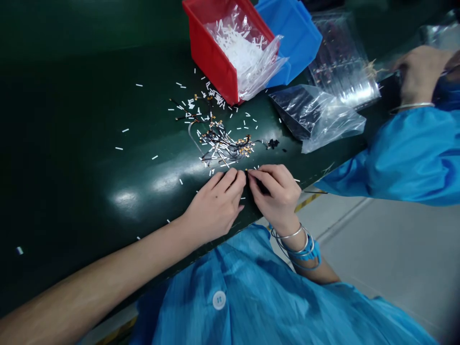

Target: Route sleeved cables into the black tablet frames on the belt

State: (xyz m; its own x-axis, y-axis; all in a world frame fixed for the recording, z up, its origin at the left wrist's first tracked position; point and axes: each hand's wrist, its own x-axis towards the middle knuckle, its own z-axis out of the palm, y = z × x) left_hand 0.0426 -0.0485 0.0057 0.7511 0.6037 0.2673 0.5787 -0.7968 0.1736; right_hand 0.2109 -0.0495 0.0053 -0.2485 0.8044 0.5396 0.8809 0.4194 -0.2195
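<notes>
My left hand (217, 203) rests at the table's near edge with its fingers bent together. Close beside it, my right hand (276, 192) pinches with thumb and forefinger. The fingertips of both hands almost meet over something tiny; only a small gold-coloured speck (246, 170) shows between them, the rest being hidden. Just beyond the fingers lies a tangled pile of thin dark cables (223, 146) with gold-coloured connector ends (246, 147), mixed with short white strips (215, 98). A small black clump (273, 143) sits right of the pile.
A red bin (212, 57) holds a plastic bag of white strips (240, 48). Behind it stands a blue bin (294, 38). To the right are a clear plastic bag (319, 115) and clear trays (341, 62). A co-worker's blue sleeve (406, 148) and hand (422, 72) reach in.
</notes>
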